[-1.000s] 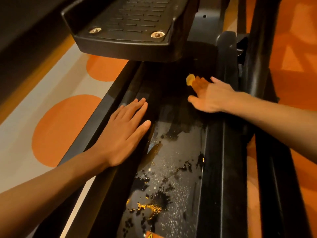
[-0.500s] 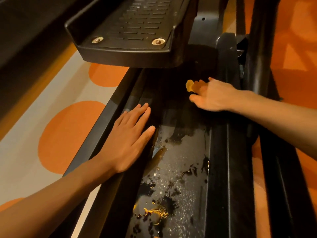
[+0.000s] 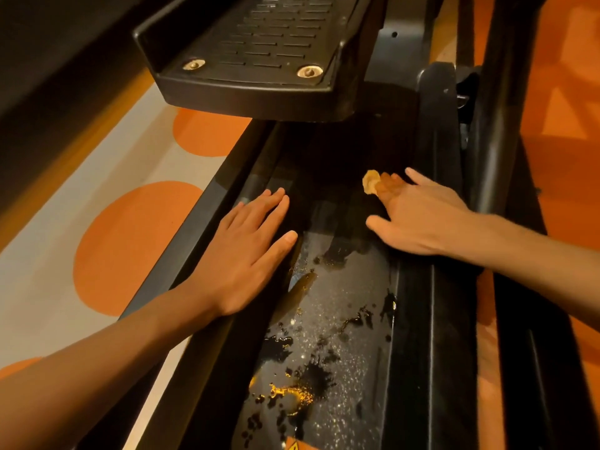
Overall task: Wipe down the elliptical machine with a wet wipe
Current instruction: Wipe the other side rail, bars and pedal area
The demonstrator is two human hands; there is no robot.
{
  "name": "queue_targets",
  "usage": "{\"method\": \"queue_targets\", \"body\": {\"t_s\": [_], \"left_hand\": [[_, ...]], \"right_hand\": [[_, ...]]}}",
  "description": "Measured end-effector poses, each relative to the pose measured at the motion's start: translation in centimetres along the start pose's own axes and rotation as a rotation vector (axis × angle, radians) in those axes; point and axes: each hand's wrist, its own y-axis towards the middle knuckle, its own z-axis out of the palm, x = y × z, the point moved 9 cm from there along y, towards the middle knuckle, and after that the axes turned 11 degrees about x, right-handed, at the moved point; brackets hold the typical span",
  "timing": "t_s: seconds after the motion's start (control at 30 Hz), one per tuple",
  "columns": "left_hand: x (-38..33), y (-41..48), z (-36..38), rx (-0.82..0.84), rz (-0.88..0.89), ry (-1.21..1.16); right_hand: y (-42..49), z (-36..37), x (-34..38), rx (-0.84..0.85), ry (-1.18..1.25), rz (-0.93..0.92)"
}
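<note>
Wiping of the elliptical machine (image 3: pixel 418 319) seemed under way. The right hand (image 3: pixel 418 219), fingers nearly straight, pressed the small yellowish wet wipe (image 3: pixel 371 182) beneath its fingertips, far up the trough. The left hand (image 3: pixel 246 254) lay flat and empty on the left rail (image 3: pixel 207 227), apart from it. Next, probably, a drag back across the spattered patch (image 3: pixel 324 352).
</note>
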Motion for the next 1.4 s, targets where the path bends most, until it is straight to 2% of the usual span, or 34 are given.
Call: {"method": "queue_targets", "body": {"t_s": [0.13, 0.2, 0.33, 0.4, 0.43, 0.57, 0.7, 0.77, 0.87, 0.93, 0.97, 1.1, 1.23, 1.3, 1.4], "left_hand": [[-0.1, -0.1, 0.3, 0.005, 0.001, 0.011], [-0.2, -0.2, 0.3, 0.008, -0.001, 0.011], [-0.3, -0.1, 0.0, 0.003, 0.0, 0.006], [-0.1, 0.0, -0.1, -0.002, -0.003, 0.007], [0.0, 0.0, 0.0, -0.001, -0.004, 0.009], [-0.1, -0.1, 0.3, 0.006, -0.001, 0.017], [0.1, -0.1, 0.2, 0.002, -0.001, 0.012], [0.0, -0.1, 0.1, -0.005, 0.003, 0.009], [-0.2, -0.1, 0.1, -0.009, 0.009, -0.001], [-0.2, -0.1, 0.1, -0.006, 0.004, 0.002], [-0.1, -0.1, 0.1, -0.008, 0.002, 0.004], [0.0, -0.1, 0.2, 0.0, 0.001, 0.0], [-0.2, -0.1, 0.2, 0.006, -0.005, 0.013], [-0.1, -0.1, 0.3, 0.013, -0.009, 0.01], [-0.1, 0.0, 0.2, 0.001, -0.007, 0.013]], "right_hand": [[5.7, -2.6, -3.4, 0.054, 0.124, 0.135], [6.7, -2.5, -3.4, 0.067, 0.154, 0.118], [-0.6, 0.5, 2.6, 0.026, 0.022, -0.098], [-4.7, 2.4, 5.8, 0.068, -0.058, -0.227], [-5.1, 3.1, 5.9, 0.079, -0.111, -0.235], [0.7, 1.0, 0.2, 0.008, -0.143, -0.048], [6.7, -1.6, -3.6, 0.108, -0.092, 0.122], [6.4, -1.5, -1.3, 0.089, -0.081, 0.097], [-0.7, 1.4, 4.5, 0.038, -0.095, -0.07], [-5.6, 3.5, 6.6, 0.104, -0.073, -0.143], [-6.1, 4.0, 6.2, 0.131, -0.078, -0.136], [-0.8, 0.4, 0.9, 0.06, -0.105, 0.012], [4.9, -1.5, -2.9, 0.168, -0.125, 0.12], [4.5, -1.7, -1.8, 0.113, -0.075, 0.096], [1.2, 0.3, 0.6, -0.029, -0.129, 0.049]]}}
